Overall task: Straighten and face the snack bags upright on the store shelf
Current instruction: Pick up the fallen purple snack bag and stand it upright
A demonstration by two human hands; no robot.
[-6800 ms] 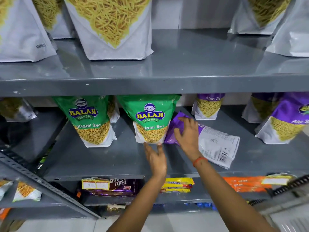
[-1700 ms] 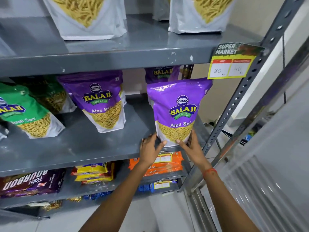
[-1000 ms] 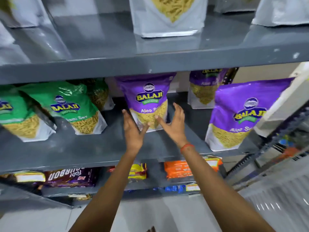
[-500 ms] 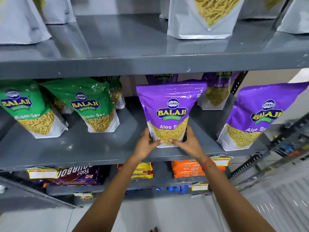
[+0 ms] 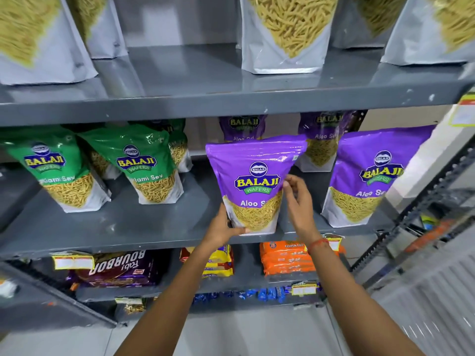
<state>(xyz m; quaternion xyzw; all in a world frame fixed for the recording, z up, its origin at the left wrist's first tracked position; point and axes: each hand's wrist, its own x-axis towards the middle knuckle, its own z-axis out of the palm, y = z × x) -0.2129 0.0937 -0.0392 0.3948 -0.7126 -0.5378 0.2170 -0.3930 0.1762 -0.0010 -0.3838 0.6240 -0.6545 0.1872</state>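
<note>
A purple Aloo Sev bag stands upright, label facing me, at the front edge of the grey middle shelf. My left hand grips its lower left corner. My right hand is at the bag's right edge, fingers bent and touching its side. A second purple bag stands upright to the right. Two more purple bags stand behind. Two green sev bags stand leaning at the left.
White sev pouches line the upper shelf. Below lie a Bourbon biscuit pack, yellow packs and orange packs. A slotted shelf upright and a price tag are at the right.
The middle purple bag has been drawn forward to the shelf edge. My right hand has risen from the bag's base to its right side; my left hand stays at the lower left corner.
</note>
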